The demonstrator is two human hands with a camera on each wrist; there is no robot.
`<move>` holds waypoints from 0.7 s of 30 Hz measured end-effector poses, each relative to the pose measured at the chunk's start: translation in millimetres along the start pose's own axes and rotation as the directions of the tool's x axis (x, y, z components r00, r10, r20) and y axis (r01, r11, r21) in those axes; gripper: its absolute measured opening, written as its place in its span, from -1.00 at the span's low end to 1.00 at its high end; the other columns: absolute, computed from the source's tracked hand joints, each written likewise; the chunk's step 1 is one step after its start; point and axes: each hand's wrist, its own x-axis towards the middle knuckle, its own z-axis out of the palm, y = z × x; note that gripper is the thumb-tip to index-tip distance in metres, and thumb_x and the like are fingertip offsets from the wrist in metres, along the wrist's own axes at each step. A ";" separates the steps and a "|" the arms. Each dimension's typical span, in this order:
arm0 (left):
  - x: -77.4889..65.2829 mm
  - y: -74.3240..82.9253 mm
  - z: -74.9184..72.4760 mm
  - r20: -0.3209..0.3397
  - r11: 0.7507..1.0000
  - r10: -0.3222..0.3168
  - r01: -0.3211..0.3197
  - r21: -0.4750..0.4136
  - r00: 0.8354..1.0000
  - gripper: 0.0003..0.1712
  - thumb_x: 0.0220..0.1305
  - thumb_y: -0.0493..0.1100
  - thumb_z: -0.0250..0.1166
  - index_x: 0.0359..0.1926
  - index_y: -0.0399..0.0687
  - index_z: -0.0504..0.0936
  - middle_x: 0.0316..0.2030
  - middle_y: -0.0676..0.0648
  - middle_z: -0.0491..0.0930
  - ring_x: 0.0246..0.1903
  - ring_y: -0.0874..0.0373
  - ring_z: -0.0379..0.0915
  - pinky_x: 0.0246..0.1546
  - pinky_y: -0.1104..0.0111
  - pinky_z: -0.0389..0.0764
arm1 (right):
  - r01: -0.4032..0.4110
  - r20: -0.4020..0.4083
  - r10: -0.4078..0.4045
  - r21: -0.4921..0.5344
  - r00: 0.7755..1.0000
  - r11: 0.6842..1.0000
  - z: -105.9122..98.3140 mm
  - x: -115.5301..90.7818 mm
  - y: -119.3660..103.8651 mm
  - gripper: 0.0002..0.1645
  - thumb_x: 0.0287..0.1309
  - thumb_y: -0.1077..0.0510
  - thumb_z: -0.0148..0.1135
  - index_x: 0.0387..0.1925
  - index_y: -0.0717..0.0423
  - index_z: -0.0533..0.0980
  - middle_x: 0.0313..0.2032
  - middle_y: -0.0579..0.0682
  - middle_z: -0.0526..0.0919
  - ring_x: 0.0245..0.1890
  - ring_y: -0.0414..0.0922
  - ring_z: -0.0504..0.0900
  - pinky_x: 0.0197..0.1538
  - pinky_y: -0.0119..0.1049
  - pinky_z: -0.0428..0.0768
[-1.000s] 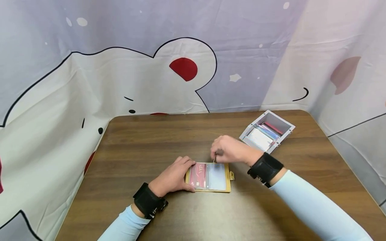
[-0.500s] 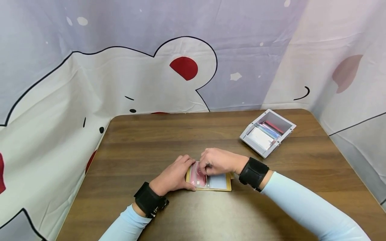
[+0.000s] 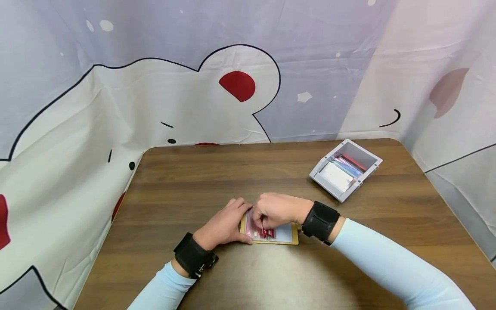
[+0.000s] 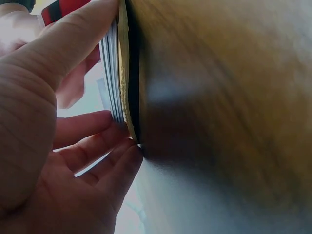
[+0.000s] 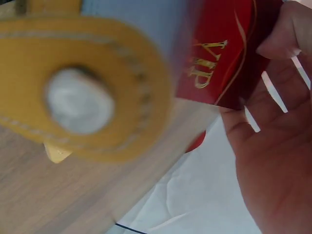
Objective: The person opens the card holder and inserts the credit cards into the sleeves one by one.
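A small yellow card holder [image 3: 296, 236] with clear sleeves lies open on the table. My left hand [image 3: 224, 224] grips its left edge, thumb at the near corner and fingers at the far one. In the left wrist view the stacked sleeves [image 4: 111, 73] show edge-on between thumb and fingers. Over the left page, my right hand [image 3: 280, 211] pinches a red VIP card [image 5: 214, 58] with gold lettering. Much of that card is hidden by the hand in the head view. The holder's yellow strap [image 5: 29, 92] with a metal snap looms close in the right wrist view.
At the back right of the wooden table [image 3: 186, 181] stands a grey box [image 3: 329, 191] holding several cards [image 3: 336, 176]. A printed curtain [image 3: 174, 99] hangs behind the table and along both sides.
My right hand has come from beyond the holder's far edge down and leftward over its left page, and the red card now shows under its fingers. The left hand has kept its hold.
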 end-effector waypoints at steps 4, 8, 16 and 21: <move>0.3 0.3 0.2 0.009 1.000 -0.017 0.017 -0.003 1.000 0.12 -0.13 0.34 0.62 0.33 -0.23 0.49 0.08 -0.05 0.50 0.04 0.09 0.34 0.11 0.28 0.56 | -0.083 0.068 0.079 0.060 0.995 0.995 3.8 -0.8 0.9 -0.63 -0.08 0.45 0.22 -0.69 -0.10 0.55 -0.67 -0.41 0.39 -0.61 -0.52 0.30 -0.48 -0.63 0.24; 0.5 -0.1 0.2 0.017 1.000 -0.028 0.028 -0.005 0.999 0.12 -0.13 0.35 0.61 0.34 -0.21 0.48 0.08 -0.04 0.49 0.04 0.10 0.34 0.12 0.28 0.56 | -0.092 0.083 0.089 0.035 0.993 0.995 6.9 -2.4 2.4 -0.64 -0.06 0.43 0.29 -0.71 -0.08 0.55 -0.60 -0.35 0.43 -0.53 -0.47 0.33 -0.44 -0.63 0.28; 1.4 0.4 0.2 0.028 0.999 -0.042 0.042 -0.008 0.999 0.12 -0.12 0.34 0.62 0.35 -0.19 0.47 0.12 -0.03 0.48 0.09 0.08 0.35 0.17 0.25 0.55 | -0.115 0.087 0.117 -0.025 0.989 0.993 7.8 -10.8 4.2 -0.64 -0.11 0.40 0.32 -0.75 -0.11 0.56 -0.44 -0.26 0.48 -0.39 -0.37 0.41 -0.38 -0.60 0.36; 2.4 0.3 0.5 0.034 0.999 -0.050 0.051 -0.013 0.998 0.11 -0.12 0.32 0.63 0.35 -0.19 0.47 0.12 -0.03 0.48 0.11 0.08 0.34 0.18 0.25 0.55 | -0.120 0.059 0.122 -0.038 0.991 0.992 8.2 -14.7 4.8 -0.67 -0.13 0.37 0.36 -0.72 -0.14 0.59 -0.45 -0.29 0.52 -0.38 -0.36 0.41 -0.29 -0.53 0.41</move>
